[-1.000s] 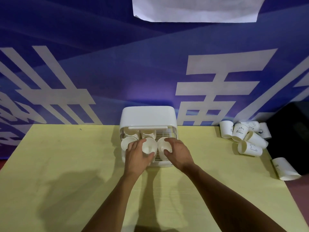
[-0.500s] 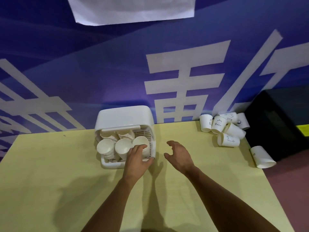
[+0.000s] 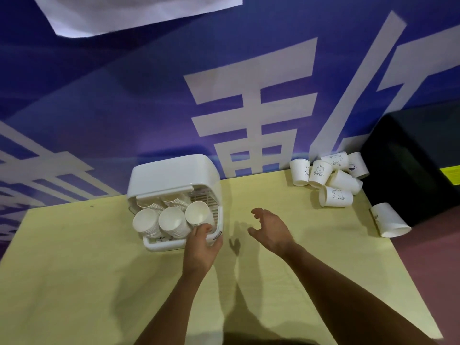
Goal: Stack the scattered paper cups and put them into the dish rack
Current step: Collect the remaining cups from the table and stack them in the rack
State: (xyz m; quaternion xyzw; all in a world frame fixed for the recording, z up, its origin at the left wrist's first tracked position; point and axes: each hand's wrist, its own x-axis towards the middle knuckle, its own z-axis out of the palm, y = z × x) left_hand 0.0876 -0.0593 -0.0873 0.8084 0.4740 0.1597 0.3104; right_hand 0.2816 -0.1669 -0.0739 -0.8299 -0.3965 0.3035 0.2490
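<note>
Basically, risks run big to small. Pale yellow worktop [image 3: 74, 282] fills the lower frame; its right edge drops to a reddish floor [image 3: 435, 270], so anything nudged that way is gone. White plastic dish rack w/ raised lid [image 3: 174, 173] sits centre-left; looks light, so a hard push on a stack could slide or skew it. Pile of loose white paper cups w/ bear prints [image 3: 333, 175] lies upper right against the blue wall [image 3: 124, 108], some upright, some on their sides, leaning on each other; pull one carelessly & the rest may roll, poss. toward the edge. Three stacks of white paper cups [image 3: 171, 221] lie tilted side by side in the rack's front row, mouths toward the camera, more stacks behind under the lid. Looks packed, so forcing in another stack could crush rims or pop one over the front lip. Lone white paper cup [image 3: 389, 221] lies on its side far right, at or partly past the worktop edge; can't tell how much is supported. Most likely to fall if brushed. Left hand [image 3: 200, 247] is at the rack's front right corner, fingertips touching the rightmost stack; can't tell if its grip is closed on it or just resting. Quick release may let that stack slip fwd. Right hand [image 3: 271, 229] hovers btw rack & pile, grip wide, fingers spread, holding nothing.
</note>
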